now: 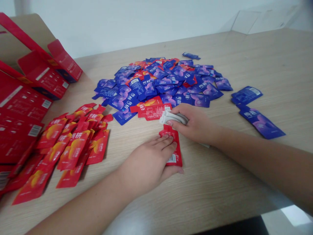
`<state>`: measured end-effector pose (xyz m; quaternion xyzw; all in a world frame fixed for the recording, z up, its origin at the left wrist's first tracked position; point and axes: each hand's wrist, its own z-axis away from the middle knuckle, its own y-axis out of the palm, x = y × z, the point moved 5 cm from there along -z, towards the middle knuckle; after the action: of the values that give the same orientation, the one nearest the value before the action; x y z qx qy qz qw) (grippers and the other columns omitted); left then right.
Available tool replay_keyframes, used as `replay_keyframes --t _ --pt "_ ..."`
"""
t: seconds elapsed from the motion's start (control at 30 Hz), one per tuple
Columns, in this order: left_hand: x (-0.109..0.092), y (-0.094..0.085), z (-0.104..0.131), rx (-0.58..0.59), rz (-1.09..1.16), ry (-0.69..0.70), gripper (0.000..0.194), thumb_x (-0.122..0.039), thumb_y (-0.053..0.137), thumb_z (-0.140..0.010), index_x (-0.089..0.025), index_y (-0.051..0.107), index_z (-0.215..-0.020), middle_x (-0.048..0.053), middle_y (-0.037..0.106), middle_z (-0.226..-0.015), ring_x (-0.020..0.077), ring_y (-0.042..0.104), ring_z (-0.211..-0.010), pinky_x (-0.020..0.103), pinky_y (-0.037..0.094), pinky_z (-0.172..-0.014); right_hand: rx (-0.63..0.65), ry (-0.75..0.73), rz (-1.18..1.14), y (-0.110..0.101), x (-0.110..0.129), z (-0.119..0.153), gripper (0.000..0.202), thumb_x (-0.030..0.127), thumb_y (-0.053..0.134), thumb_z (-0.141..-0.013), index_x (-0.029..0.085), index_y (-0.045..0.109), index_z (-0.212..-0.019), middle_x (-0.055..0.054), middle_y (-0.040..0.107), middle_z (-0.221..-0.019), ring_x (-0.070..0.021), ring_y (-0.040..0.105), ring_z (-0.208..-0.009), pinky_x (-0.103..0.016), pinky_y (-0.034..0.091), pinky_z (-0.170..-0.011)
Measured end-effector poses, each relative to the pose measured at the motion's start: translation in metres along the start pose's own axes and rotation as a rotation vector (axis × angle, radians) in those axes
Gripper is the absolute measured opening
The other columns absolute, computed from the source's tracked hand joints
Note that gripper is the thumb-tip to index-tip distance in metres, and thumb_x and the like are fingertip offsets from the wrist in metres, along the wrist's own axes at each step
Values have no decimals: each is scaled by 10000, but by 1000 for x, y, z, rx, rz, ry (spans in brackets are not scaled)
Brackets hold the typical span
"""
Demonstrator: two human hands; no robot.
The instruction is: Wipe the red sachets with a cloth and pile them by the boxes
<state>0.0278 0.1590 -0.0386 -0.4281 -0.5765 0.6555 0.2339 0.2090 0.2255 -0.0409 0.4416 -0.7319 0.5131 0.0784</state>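
Observation:
My left hand (146, 160) presses a red sachet (179, 148) against the table, with its fingers across the sachet and its thumb along the near end. The sachet lies flat, its narrow neck pointing away from me and a barcode near its base. My right hand (193, 122) grips a folded white cloth (170, 117) just above that neck. Beyond the cloth lies another red sachet (153, 111), printed side up, partly covered by the cloth. A large heap of purple-blue sachets (156, 81) with some red ones mixed in spreads behind both hands.
Red sachets with orange prints (75, 147) lie in an overlapping pile on the left. Open red cartons (22, 107) stand at the left edge. Two purple sachets (260, 122) lie right of my right hand. A white box-like object (245, 22) stands at the back right.

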Motion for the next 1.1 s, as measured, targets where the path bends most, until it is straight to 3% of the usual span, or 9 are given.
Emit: replay_keyframes --t 0.23,0.4,0.53,0.6,0.7,0.77,0.83,1.03,1.1 --pt "-12 0 2 6 125 100 217 -385 644 -1125 -207 765 -1096 40 828 -1183 245 782 -1137 416 605 -1067 38 46 2 0 2 0 178 385 702 -989 256 696 -1110 -60 762 -1096 -255 681 -914 -410 524 -826" --pt "-13 -5 1 -95 126 179 194 -376 621 -1135 -232 750 -1148 31 809 -1194 224 752 -1153 413 568 -1071 16 32 8 -1 2 1 183 387 709 -988 257 696 -1116 -57 761 -1091 -254 678 -916 -410 520 -831" --pt "5 -15 1 -235 128 49 435 -632 738 -1001 -201 713 -1054 108 781 -1144 328 730 -1118 542 555 -1044 -40 39 15 -4 2 0 157 379 706 -996 250 686 -1083 -56 756 -1054 -249 674 -897 -405 516 -820" --pt "17 -14 3 -271 120 -74 753 -769 791 -883 -158 656 -1303 220 703 -1396 431 662 -1313 638 519 -1118 -77 42 18 -9 5 0 150 370 710 -992 247 682 -1073 -54 753 -1032 -243 671 -877 -399 514 -804" --pt "26 -2 4 -180 103 -146 1356 -914 760 -796 -88 202 -1715 367 313 -1746 537 328 -1633 787 282 -1283 -58 14 14 -17 18 1 159 378 700 -993 257 685 -1096 -58 758 -1026 -249 669 -863 -409 518 -790" --pt "28 5 4 -85 130 -146 1377 -938 675 -848 -101 60 -1751 369 222 -1783 523 221 -1681 814 135 -1315 15 -26 5 -21 30 3 175 399 691 -999 272 697 -1120 -66 765 -1037 -268 677 -890 -430 526 -807" --pt "30 8 4 -34 173 -153 1333 -965 614 -863 -133 84 -1760 344 190 -1804 499 176 -1699 799 76 -1329 125 -83 -20 -23 42 6 185 409 682 -1004 286 712 -1138 -68 773 -1045 -282 687 -929 -446 537 -840" --pt "37 9 5 -1 151 -146 1450 -915 750 -796 -145 5 -1773 328 147 -1816 473 129 -1708 723 102 -1359 707 -139 -171 0 66 19 48 240 749 -956 276 730 -931 13 788 -932 -210 716 -833 -367 533 -756" --pt "38 10 3 21 131 -155 1457 -878 784 -784 -127 21 -1772 327 170 -1811 470 142 -1706 697 98 -1368 798 -123 -149 7 66 22 110 220 763 -943 278 703 -871 37 777 -880 -204 710 -784 -365 528 -717"
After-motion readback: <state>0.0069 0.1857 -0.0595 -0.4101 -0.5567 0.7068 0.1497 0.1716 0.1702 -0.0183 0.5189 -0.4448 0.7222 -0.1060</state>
